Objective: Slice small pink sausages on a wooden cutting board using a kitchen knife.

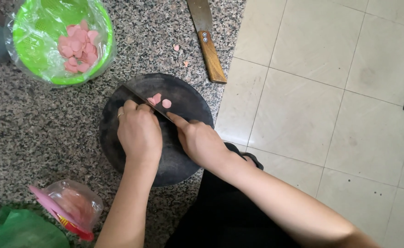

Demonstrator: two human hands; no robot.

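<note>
A round dark cutting board [183, 98] lies on the speckled granite counter. My left hand [139, 131] rests on the board, fingers curled down over something pink that is mostly hidden under them. My right hand [201, 142] grips the handle of a dark knife [137, 94], index finger along its back; the blade runs up-left across the board beside my left fingertips. Pink sausage slices [159, 100] lie on the board just beyond the blade.
A green strainer bowl [36, 50] lined with clear plastic holds several pink slices [78, 48] at upper left. A wooden-handled cleaver [211, 55] lies at the counter's edge. A plastic bag of pink sausage [71, 206] sits at lower left. Tiled floor [330, 92] to the right.
</note>
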